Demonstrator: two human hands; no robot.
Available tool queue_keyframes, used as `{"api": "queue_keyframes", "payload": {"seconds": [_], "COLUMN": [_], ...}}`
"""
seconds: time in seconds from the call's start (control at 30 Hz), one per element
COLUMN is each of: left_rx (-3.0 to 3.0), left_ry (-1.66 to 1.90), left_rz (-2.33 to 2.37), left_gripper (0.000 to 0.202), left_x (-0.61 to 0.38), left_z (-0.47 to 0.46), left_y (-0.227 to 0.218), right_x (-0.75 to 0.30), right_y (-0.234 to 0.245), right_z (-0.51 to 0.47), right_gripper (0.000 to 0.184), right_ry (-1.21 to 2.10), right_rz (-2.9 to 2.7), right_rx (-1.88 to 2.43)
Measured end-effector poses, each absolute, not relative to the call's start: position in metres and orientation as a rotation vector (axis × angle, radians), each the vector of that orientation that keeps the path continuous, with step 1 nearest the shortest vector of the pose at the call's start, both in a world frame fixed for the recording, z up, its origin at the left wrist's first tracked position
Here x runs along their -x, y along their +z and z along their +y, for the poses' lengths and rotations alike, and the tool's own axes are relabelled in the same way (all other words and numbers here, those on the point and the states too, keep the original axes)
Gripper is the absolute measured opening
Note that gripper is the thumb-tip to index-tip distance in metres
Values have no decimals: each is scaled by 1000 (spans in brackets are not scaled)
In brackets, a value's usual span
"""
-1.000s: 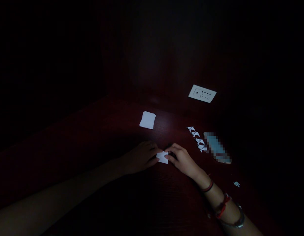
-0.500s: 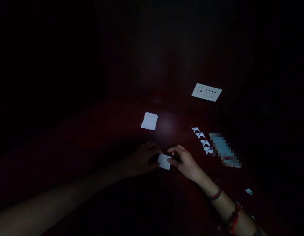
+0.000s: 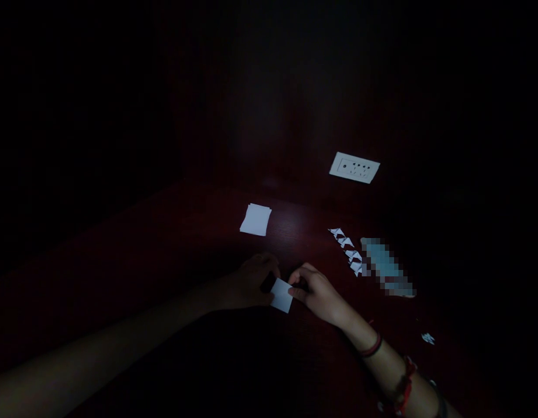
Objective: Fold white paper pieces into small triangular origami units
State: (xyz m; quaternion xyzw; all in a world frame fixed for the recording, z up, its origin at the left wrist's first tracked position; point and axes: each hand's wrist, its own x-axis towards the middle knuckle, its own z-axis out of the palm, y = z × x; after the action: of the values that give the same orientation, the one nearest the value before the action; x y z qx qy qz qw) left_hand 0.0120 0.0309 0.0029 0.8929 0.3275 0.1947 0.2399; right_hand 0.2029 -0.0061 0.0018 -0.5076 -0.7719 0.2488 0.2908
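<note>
A small white paper slip (image 3: 282, 295) is pinched between my two hands just above the dark red table (image 3: 164, 255). My left hand (image 3: 247, 281) grips its left edge with curled fingers. My right hand (image 3: 316, 290), with bands on the wrist, closes finger and thumb on its right edge. A row of several small folded white paper pieces (image 3: 347, 251) lies to the right of my hands.
A stack of white paper squares (image 3: 255, 220) lies beyond my hands. A white wall socket plate (image 3: 354, 167) sits on the dark panel behind. A blurred bluish flat object (image 3: 386, 269) lies right of the folded pieces. A tiny paper scrap (image 3: 427, 338) rests near my right forearm.
The paper slip has turned from lying wide to standing more on end between my fingers, and both hands have shifted slightly toward me.
</note>
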Motion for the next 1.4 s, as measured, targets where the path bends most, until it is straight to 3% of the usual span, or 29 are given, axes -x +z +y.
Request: {"api": "queue_keyframes", "payload": {"seconds": [0.23,0.5,0.9,1.4], "left_rx": [-2351,-2295,-2393,-2483], "left_ry": [863,1085,1063,1114], "left_rz": [933,954,857,742], "left_gripper": [2,7,7,11], "left_x": [-21,-20,-12,-20], "left_z": [33,22,19,-2], "left_y": [-4,7,5,12], "right_x": [-201,-198,-191,-189], "right_y": [8,16,23,27], "right_z": [-4,-11,-24,-35], "right_gripper": [6,9,10,9], "right_ry": [524,415,176,169], "right_rz": [-1974,-1966,-2097,-2153], "right_rx": [1271,1246,1265,1161]}}
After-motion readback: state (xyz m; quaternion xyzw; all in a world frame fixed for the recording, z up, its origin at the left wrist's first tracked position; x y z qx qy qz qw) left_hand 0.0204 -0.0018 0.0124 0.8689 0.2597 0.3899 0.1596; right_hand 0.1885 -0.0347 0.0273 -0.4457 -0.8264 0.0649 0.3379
